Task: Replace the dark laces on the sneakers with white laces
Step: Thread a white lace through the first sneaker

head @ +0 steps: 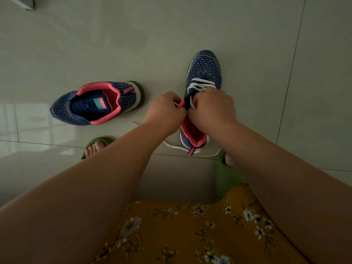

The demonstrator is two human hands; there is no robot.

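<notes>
Two navy knit sneakers with pink lining lie on the tiled floor. The right sneaker points away from me, with a white lace threaded through its front eyelets. My left hand and my right hand meet over its tongue, fingers curled; both seem to pinch the lace there, though the fingers hide the grip. Loose white lace ends trail on the floor beside the heel. The left sneaker lies sideways with no lace visible.
My feet in green slippers rest on the floor, one near the left sneaker, the other behind the right sneaker's heel. Yellow floral fabric covers my lap. A white object's corner shows at the top left.
</notes>
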